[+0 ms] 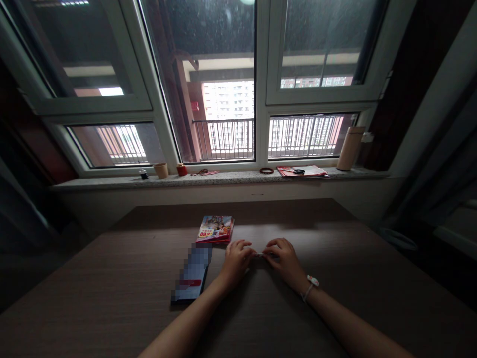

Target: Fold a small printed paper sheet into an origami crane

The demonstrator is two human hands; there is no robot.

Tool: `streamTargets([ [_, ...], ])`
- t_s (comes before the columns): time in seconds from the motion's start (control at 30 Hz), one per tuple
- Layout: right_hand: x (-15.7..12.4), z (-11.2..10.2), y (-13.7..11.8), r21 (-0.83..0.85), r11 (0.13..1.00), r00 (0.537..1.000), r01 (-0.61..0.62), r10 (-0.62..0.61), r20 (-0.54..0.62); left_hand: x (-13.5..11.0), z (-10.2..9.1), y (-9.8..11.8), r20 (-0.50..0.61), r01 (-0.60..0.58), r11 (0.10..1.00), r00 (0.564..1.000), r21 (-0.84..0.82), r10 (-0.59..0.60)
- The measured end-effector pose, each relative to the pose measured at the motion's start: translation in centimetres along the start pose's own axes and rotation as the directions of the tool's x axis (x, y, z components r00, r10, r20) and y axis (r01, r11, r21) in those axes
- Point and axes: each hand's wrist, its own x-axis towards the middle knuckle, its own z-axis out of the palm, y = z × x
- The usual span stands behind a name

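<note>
Dark worktop (335,278) below the window (223,99): your left hand (234,263) and right hand (285,261) meet at lower centre, each grip pinched onto a small thin object (261,255); the booklet (215,228) above-left reads "89.9".

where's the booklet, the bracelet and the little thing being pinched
booklet (215,228): head view, middle of cover
bracelet (312,281): head view, white charm
little thing (261,254): head view, its visible middle
</note>
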Motion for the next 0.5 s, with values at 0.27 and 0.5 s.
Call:
streamTargets([
  [0.27,0.1,-0.1,-0.7,0.130,0.989,0.995,-0.070,0.078,-0.056,0.0,-0.4,1.5,-0.234,0.127,0.969,0.956,-0.210,-0.176],
  [0.5,0.2,0.1,-0.3,0.248,0.961,0.981,-0.122,0.155,-0.117,-0.4,-0.3,3.4,-0.212,0.237,0.902,0.921,-0.360,-0.326],
])
